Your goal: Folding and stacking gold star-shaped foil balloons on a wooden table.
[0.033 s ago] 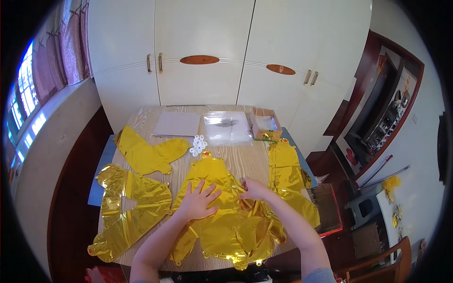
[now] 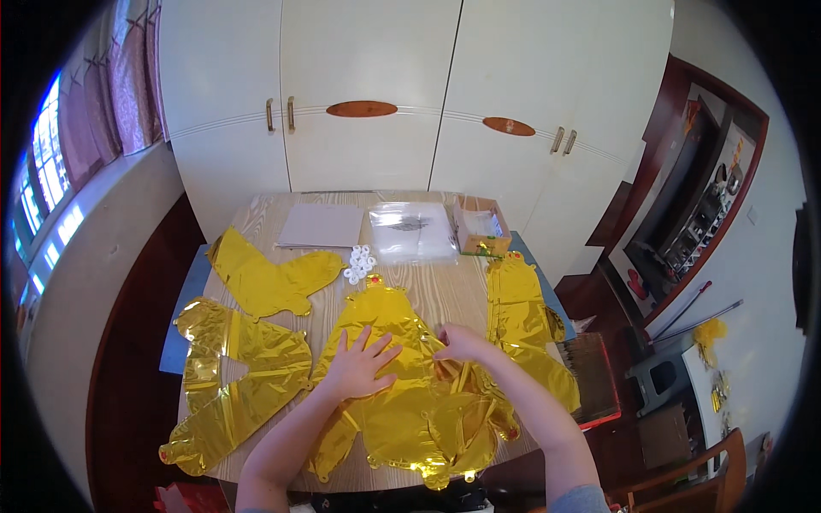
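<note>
A large uninflated gold foil balloon (image 2: pixel 398 410) lies creased across the near middle of the table. My left hand (image 2: pixel 363 368) rests flat on its upper part, fingers spread. At the balloon's right edge, the fingers of my right hand (image 2: pixel 462 344) are closed on a fold of foil, with the fingertips partly hidden. Other flat gold foil pieces surround it: one shaped with a bend (image 2: pixel 269 278) at the far left, one with a small opening (image 2: pixel 248 368) at the near left, and a folded one (image 2: pixel 522 316) on the right.
Along the table's back lie a pale flat sheet or box (image 2: pixel 321 225), a clear plastic packet (image 2: pixel 413 244) and an open cardboard box (image 2: pixel 481 224). Several small white rings (image 2: pixel 359 263) sit nearby. White cabinets (image 2: pixel 368 51) stand behind; a red-edged box (image 2: pixel 597 376) is beyond the table's right side.
</note>
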`<action>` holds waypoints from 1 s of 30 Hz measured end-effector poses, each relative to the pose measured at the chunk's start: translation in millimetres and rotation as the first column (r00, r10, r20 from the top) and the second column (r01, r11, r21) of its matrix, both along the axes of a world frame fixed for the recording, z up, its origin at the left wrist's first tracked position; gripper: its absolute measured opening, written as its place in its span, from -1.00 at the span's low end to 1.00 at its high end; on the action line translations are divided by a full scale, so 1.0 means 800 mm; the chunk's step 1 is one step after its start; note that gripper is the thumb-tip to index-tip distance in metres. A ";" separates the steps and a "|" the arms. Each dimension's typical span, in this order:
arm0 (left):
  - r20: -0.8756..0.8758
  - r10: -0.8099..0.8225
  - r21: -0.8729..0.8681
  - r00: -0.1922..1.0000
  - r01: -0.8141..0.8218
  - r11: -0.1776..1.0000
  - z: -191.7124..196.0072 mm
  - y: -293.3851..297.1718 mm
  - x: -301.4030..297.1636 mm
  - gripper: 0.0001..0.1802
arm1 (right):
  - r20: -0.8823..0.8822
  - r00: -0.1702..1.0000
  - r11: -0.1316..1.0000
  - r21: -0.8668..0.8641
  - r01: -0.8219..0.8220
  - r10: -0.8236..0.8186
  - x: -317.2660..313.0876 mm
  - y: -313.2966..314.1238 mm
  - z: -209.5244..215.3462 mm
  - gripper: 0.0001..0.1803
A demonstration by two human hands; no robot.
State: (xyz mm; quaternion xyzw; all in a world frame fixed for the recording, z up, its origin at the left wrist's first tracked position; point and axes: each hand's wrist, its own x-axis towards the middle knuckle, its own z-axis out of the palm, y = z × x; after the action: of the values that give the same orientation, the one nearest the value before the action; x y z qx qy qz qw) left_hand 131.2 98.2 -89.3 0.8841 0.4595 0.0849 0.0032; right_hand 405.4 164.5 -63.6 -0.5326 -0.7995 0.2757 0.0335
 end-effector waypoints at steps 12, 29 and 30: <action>0.004 -0.006 0.000 1.000 0.006 1.000 0.003 -0.003 -0.001 -0.27 | 0.049 0.998 0.941 0.339 0.023 -0.042 0.018 -0.041 0.014 -0.73; 0.011 -0.013 0.013 1.000 0.013 1.000 0.002 -0.002 0.001 -0.28 | 0.225 0.974 0.977 0.211 -0.033 -0.016 -0.016 0.006 -0.006 -0.44; 0.015 -0.011 0.012 1.000 0.011 1.000 0.002 -0.002 0.001 -0.28 | 0.256 0.967 0.982 0.183 -0.050 0.001 -0.020 0.007 -0.003 -0.41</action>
State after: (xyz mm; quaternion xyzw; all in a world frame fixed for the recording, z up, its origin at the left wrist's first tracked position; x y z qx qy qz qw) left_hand 131.9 96.3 -88.0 0.8860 0.4540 0.0942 0.0021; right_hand 389.6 170.4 -65.8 -0.5477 -0.8264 0.1287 -0.0227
